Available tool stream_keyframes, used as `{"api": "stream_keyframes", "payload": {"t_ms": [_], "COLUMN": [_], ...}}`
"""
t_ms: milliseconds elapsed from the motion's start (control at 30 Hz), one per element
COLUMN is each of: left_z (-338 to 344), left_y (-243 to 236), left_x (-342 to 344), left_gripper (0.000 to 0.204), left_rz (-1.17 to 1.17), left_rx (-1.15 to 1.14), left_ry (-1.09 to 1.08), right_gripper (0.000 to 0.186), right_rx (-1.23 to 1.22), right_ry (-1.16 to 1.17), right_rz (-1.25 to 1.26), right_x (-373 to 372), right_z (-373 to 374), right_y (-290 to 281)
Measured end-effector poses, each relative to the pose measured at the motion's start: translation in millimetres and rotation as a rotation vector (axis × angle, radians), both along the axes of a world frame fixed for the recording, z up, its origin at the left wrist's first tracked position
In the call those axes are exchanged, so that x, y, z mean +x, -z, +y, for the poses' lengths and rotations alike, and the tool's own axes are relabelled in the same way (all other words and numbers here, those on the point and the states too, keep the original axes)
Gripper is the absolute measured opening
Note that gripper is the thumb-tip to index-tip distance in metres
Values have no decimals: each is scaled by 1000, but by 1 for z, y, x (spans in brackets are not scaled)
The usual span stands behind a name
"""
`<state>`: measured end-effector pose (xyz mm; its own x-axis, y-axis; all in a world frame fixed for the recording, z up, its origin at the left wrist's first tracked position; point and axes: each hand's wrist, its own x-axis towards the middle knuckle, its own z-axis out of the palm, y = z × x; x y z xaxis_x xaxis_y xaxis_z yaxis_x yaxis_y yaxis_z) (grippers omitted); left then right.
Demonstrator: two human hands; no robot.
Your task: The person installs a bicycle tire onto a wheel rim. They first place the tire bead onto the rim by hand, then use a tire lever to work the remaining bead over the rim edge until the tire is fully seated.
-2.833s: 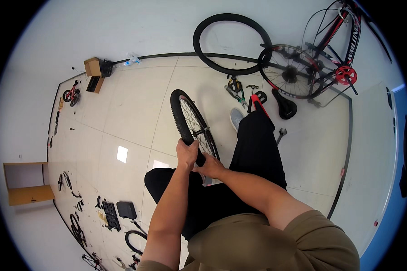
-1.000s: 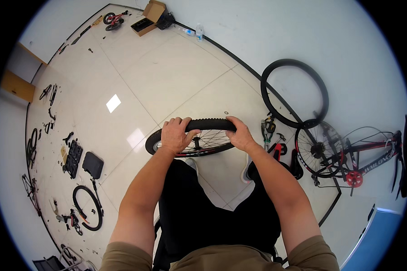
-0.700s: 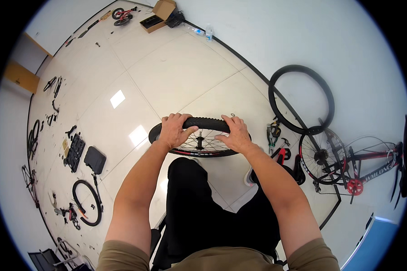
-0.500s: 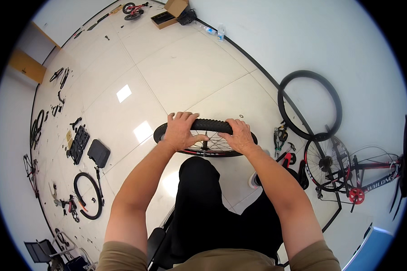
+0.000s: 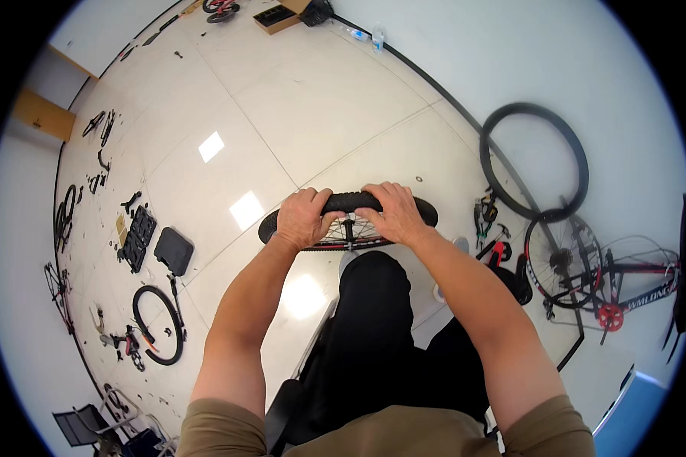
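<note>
In front of my knees is a spoked bicycle wheel [image 5: 348, 202] with a knobby black tyre, its hub and spokes visible below the tyre's upper edge. My left hand [image 5: 303, 218] is wrapped over the tyre left of the middle, thumb pointing inward along the near side. Right of the middle, my right hand [image 5: 395, 213] grips the same tyre, fingers over the far side and thumb on the near side. A short stretch of bare tread lies between the hands. The wheel's lower part is partly hidden by my hands and knee.
Against the right wall lean a loose tyre [image 5: 488, 164] and a bicycle frame [image 5: 640, 268] with a rear wheel. Hand tools [image 5: 483, 221] lie near them. On the left floor are an open tool case [image 5: 138, 240], a black case [image 5: 174, 252] and another tyre [image 5: 178, 335].
My right hand has shifted left along the tyre, closer to my left hand. My view has turned a little, and my knee shows further right.
</note>
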<state>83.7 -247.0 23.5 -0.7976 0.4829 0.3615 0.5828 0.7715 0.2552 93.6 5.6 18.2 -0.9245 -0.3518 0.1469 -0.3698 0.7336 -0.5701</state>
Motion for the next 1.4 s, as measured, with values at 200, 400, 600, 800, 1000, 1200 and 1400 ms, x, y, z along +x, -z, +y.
{"api": "stream_keyframes", "payload": {"t_ms": [200,400,600,800,1000,1200,1400], "left_z": [-7,-10,-12,-15,-10,2,20], "left_y": [0,-1,-4,3,-11,-27,-34], "left_x": [-7,-15,-22,-25,-23,-22,-26], "left_gripper": [42,44,49,53,57,64,70], "left_rz": [-108,-238,-352,-355,-391,-521,-610], "left_rx": [34,79,70,49,32,-66,-126], "left_ry": [-34,-73,-111,-119,-126,-230,-292], "right_gripper": [42,44,45,46,47,47,45], "right_rx": [24,64,150,166,169,120,80], "right_ry": [2,35,57,55,22,-3,-2], "right_rz": [-52,-250,-305,-382,-307,-334,-361], "right_x": [-14,-27,-36,-40,-42,-44,-40], "right_z": [-11,-18,-24,-26,-22,-20,-19], "right_y": [-4,-17,-21,-30,-25,-27,-26]}}
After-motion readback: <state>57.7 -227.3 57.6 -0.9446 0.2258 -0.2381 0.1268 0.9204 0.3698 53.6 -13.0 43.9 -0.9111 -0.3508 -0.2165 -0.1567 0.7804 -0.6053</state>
